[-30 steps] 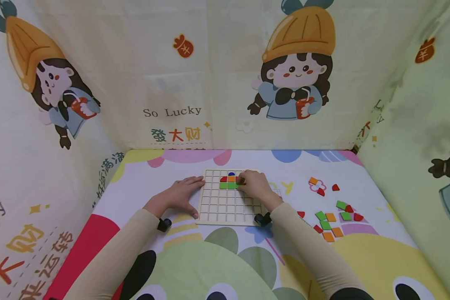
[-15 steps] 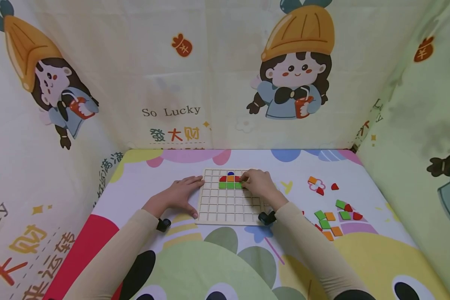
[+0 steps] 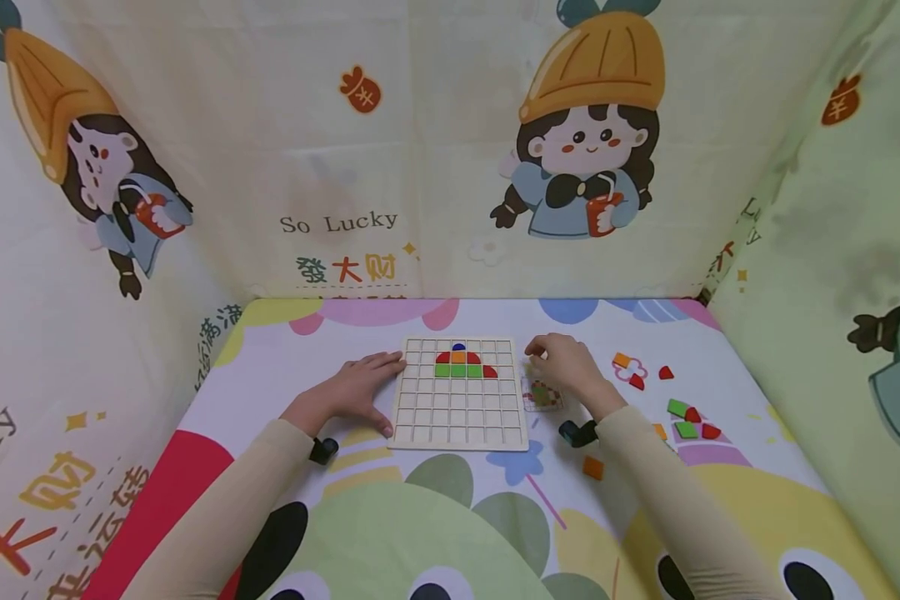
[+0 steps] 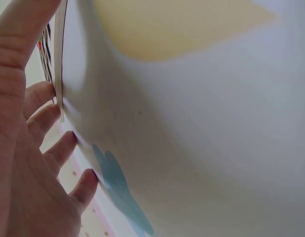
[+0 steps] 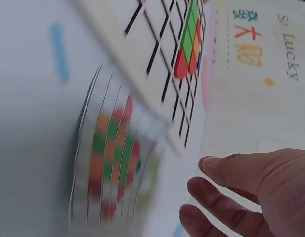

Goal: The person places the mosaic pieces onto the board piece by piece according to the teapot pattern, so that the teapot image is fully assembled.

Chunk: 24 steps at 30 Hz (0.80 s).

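Observation:
A pale gridded board (image 3: 457,408) lies on the table between the hands. In its upper cells sit a blue piece (image 3: 459,347), an orange square (image 3: 458,357), red quarter-round pieces and a row of green squares (image 3: 459,372), with a red piece (image 3: 489,372) at that row's right end. My left hand (image 3: 356,393) rests along the board's left edge, fingers spread and thumb near the lower corner. Off the board's right side, my right hand (image 3: 570,368) hangs with fingers loosely bent; nothing shows between them in the right wrist view. Partly below it lies a pattern card (image 5: 112,163).
Loose pieces lie to the right: an orange square (image 3: 622,360), a red piece (image 3: 666,372), a green square (image 3: 687,430) and several others, some hidden behind the right arm. Another orange square (image 3: 593,467) lies nearer. A printed curtain (image 3: 450,167) stands behind the table.
My right hand has let go at the end of the green row and moved right, off the board. The red piece there is uncovered. My left hand stays at the edge.

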Available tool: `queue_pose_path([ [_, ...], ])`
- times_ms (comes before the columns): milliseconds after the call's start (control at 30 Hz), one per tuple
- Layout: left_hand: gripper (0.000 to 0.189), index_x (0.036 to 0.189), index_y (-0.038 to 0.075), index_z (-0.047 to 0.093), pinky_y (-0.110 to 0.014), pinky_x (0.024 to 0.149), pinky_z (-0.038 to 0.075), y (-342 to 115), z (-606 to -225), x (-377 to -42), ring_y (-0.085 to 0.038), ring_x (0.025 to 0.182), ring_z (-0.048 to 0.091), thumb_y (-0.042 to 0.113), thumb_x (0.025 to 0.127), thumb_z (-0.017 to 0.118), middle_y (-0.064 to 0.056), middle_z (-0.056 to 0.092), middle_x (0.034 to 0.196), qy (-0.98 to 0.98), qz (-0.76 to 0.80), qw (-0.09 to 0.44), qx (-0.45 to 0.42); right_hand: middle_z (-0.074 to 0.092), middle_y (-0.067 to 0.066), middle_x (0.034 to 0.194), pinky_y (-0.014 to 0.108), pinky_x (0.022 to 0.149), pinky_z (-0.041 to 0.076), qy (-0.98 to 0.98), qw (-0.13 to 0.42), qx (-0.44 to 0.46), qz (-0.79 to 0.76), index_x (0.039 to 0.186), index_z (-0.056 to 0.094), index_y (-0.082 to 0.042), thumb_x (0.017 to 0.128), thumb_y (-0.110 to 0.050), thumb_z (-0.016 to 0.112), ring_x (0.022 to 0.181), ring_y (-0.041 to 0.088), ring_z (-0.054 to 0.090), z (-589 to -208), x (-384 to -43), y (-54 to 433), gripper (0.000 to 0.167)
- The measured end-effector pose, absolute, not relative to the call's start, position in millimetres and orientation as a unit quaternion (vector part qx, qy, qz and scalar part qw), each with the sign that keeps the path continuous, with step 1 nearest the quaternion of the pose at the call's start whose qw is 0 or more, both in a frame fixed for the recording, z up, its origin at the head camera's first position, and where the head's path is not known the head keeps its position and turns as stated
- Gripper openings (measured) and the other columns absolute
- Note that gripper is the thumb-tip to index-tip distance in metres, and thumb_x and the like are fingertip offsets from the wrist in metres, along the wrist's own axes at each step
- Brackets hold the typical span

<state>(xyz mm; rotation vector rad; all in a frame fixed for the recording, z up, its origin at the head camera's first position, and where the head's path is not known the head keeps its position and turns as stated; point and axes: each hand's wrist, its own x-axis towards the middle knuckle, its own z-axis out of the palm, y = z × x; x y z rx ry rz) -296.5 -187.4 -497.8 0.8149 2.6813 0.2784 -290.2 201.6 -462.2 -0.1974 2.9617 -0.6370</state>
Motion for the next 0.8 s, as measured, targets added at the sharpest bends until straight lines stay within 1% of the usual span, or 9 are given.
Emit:
queue_pose_path([
  [100,0.128,0.164,0.019,0.030,-0.073,0.117,0.025,-187.2,-495.4,-296.1,-0.035,0.159,0.016,0.072,0.063,0.087,-0.004,0.019,0.174,0.940,0.098,0.164,0.282,0.073,0.010,0.113,0.047,0.088,0.053,0.976,0.058,-0.070,-0.200,0.113,0.075,-0.010,0.101,-0.018,0.062,0.096,0.029,0.062,-455.0,-284.3,217.1,0.019],
  [200,0.127,0.164,0.020,0.030,-0.074,0.117,0.025,-186.8,-494.1,-295.6,-0.036,0.159,0.016,0.071,0.063,0.087,-0.004,0.019,0.174,0.941,0.097,0.166,0.279,0.074,0.010,0.110,0.043,0.079,0.053,0.976,0.063,-0.078,-0.194,0.109,0.075,-0.009,0.100,-0.018,0.063,0.091,0.028,0.062,-448.5,-276.2,232.6,0.017],
  [267,0.127,0.164,0.019,0.031,-0.074,0.117,0.025,-186.5,-493.8,-295.3,-0.036,0.159,0.017,0.071,0.063,0.087,-0.004,0.019,0.174,0.941,0.096,0.167,0.279,0.074,0.009,0.108,0.041,0.075,0.052,0.976,0.065,-0.080,-0.190,0.107,0.075,-0.009,0.100,-0.018,0.064,0.089,0.026,0.061,-445.5,-270.1,242.7,0.016],
  [500,0.127,0.164,0.019,0.031,-0.074,0.116,0.026,-187.4,-493.8,-295.1,-0.037,0.159,0.017,0.071,0.063,0.087,-0.006,0.019,0.174,0.940,0.095,0.164,0.283,0.073,0.007,0.101,0.044,0.079,0.054,0.976,0.087,-0.086,-0.178,0.103,0.074,-0.010,0.098,-0.021,0.069,0.087,0.024,0.061,-439.4,-244.7,268.3,0.013],
  [600,0.127,0.164,0.018,0.031,-0.073,0.116,0.028,-187.8,-494.1,-296.2,-0.037,0.159,0.017,0.072,0.064,0.087,-0.006,0.019,0.174,0.940,0.094,0.160,0.287,0.072,0.004,0.097,0.043,0.076,0.054,0.975,0.102,-0.086,-0.175,0.101,0.073,-0.011,0.097,-0.021,0.072,0.084,0.022,0.060,-440.5,-233.1,275.8,0.012],
  [800,0.127,0.164,0.018,0.031,-0.072,0.115,0.030,-187.3,-494.3,-297.6,-0.036,0.159,0.018,0.072,0.064,0.087,-0.006,0.020,0.174,0.938,0.098,0.158,0.292,0.070,0.001,0.095,0.040,0.074,0.055,0.971,0.138,-0.067,-0.183,0.104,0.073,-0.012,0.094,-0.024,0.076,0.083,0.020,0.059,-450.5,-215.4,285.6,0.015],
])
